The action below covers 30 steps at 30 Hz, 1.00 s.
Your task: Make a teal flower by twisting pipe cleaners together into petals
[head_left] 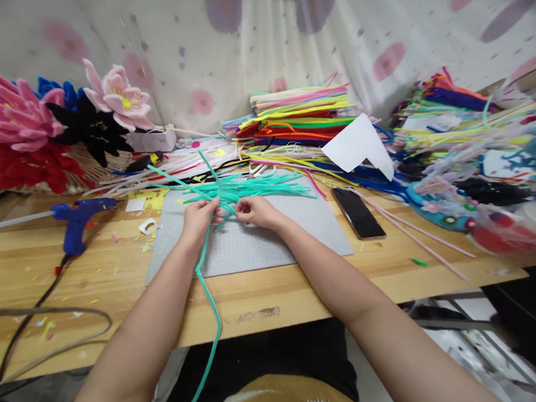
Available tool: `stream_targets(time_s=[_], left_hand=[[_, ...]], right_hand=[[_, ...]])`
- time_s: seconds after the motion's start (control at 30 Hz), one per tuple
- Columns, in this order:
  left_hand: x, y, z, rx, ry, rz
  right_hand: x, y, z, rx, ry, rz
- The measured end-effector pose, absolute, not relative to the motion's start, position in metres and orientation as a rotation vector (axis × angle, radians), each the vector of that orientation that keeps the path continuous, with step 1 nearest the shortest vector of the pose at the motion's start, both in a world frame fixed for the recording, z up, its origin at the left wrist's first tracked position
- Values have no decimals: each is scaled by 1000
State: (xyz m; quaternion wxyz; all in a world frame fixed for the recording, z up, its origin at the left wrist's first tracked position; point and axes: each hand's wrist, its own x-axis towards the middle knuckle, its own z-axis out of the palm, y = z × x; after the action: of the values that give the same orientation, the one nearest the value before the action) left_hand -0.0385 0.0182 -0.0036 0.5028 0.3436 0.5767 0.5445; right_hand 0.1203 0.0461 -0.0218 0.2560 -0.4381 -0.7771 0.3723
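Observed: white hanging cloth (169, 36), pink and purple rounded prints, fills top of frame, folds at upper centre. Light-wood worktop (297, 300) spans mid-frame, scuffed near lower centre. Light soft.

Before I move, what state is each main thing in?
Left hand: closed on long teal stem
Right hand: curled, grip unclear
Long teal stem: bent, trailing
Teal bundle: lying fanned out
Phone: flat, screen dark
Glue gun: on its side, corded
Grey mat: flat
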Motion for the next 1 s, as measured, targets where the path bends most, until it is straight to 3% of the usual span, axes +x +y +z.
stream_targets(time_s=[0.2, 0.57, 1.0], left_hand=[[-42, 20, -3, 809, 1429, 1320], [-43, 21, -10, 836, 1449, 1386], [-50, 20, -7, 801, 1405, 1296]], right_hand=[[123, 47, -23, -1217, -2157, 938], [124, 41, -19, -1155, -1910, 1353], [127, 44, -20, -1183, -1937, 1398]])
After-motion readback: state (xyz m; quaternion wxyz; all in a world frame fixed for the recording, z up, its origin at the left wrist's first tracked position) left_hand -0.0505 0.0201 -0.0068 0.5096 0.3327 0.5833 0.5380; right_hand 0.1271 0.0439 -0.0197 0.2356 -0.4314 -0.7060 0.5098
